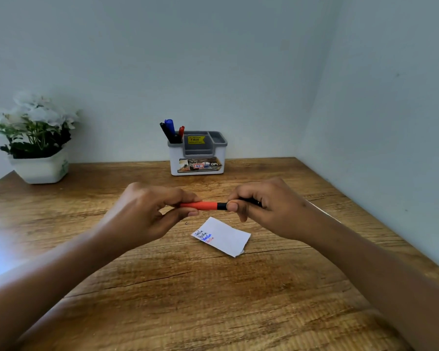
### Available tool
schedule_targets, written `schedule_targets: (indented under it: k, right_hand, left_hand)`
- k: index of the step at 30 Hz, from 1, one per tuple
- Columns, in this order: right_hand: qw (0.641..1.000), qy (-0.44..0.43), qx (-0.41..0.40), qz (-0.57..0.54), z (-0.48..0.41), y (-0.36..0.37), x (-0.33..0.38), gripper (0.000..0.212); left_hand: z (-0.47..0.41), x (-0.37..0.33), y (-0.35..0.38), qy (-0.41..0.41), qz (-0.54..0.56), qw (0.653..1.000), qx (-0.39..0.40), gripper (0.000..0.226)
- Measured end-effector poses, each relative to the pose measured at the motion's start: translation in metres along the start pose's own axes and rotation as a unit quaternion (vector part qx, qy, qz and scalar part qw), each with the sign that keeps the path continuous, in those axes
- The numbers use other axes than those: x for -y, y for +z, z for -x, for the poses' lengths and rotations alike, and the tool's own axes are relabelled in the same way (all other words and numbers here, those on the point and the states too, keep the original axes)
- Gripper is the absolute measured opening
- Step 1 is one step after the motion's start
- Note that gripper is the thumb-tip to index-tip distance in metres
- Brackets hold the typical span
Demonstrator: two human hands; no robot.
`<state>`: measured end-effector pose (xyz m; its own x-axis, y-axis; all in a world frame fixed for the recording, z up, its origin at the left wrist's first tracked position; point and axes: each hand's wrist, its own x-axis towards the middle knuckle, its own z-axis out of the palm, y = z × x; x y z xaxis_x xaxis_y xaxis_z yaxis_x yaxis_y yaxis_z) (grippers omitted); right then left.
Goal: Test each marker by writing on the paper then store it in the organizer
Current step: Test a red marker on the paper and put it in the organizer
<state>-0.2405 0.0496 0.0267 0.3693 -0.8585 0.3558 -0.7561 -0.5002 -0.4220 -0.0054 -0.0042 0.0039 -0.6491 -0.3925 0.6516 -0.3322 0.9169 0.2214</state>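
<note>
While the marker [203, 205] lies level, its long axis left to right above the tabletop [213, 300], the left grip [142, 211] pinches its red end and the right grip [266, 209] clasps the black barrel; the paper [226, 236] sits just nearer, the organizer [198, 158] far behind.
</note>
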Motion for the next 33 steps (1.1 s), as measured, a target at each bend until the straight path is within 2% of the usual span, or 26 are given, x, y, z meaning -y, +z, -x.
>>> schedule_targets:
  k: [5, 11, 14, 16, 18, 20, 21, 23, 25, 29, 31, 33]
  right_hand:
    - [0.999, 0.027, 0.015, -0.022, -0.001, -0.002, 0.006, 0.033]
    - [0.997, 0.045, 0.030, -0.056, -0.002, -0.002, 0.005, 0.032]
    - [0.994, 0.056, 0.063, -0.075, -0.001, -0.001, 0.003, 0.027]
    - [0.990, 0.093, 0.060, -0.084, 0.006, -0.013, -0.010, 0.024]
    - [0.981, 0.146, 0.014, -0.127, 0.016, -0.032, -0.028, 0.026]
    - [0.970, 0.172, -0.013, -0.173, 0.018, -0.039, -0.035, 0.026]
    - [0.968, 0.172, -0.003, -0.180, 0.015, -0.034, -0.033, 0.025]
    - [0.968, 0.159, 0.038, -0.190, 0.009, -0.019, -0.024, 0.019]
    - [0.961, 0.159, 0.041, -0.224, 0.008, -0.010, -0.022, 0.010]
    - [0.915, 0.161, -0.007, -0.369, 0.017, -0.017, -0.027, 0.032]
    - [0.874, 0.141, -0.031, -0.463, 0.016, -0.019, -0.025, 0.030]
    - [0.812, 0.125, -0.044, -0.568, 0.015, -0.021, -0.020, 0.029]
  left_hand:
    - [-0.001, 0.002, -0.003, 0.042, -0.023, 0.999, -0.017, 0.034]
    - [0.000, 0.009, -0.008, 0.076, -0.062, 0.995, -0.007, 0.033]
    - [0.000, 0.010, -0.003, 0.079, -0.056, 0.995, 0.017, 0.033]
    - [0.007, 0.020, -0.017, 0.036, -0.042, 0.998, -0.001, 0.029]
    - [0.016, 0.035, -0.045, -0.075, -0.007, 0.994, -0.073, 0.019]
    - [0.021, 0.046, -0.057, -0.110, -0.002, 0.988, -0.112, 0.026]
    - [0.022, 0.047, -0.053, -0.107, -0.001, 0.989, -0.101, 0.028]
    - [0.015, 0.036, -0.033, -0.077, 0.006, 0.996, -0.034, 0.014]
    - [0.011, 0.024, -0.020, -0.053, 0.024, 0.998, 0.000, 0.036]
    - [0.019, 0.022, -0.012, 0.003, 0.012, 0.997, 0.072, 0.034]
    - [0.021, 0.021, -0.005, 0.036, 0.006, 0.995, 0.098, 0.032]
    - [0.022, 0.018, 0.000, 0.054, 0.006, 0.993, 0.108, 0.030]
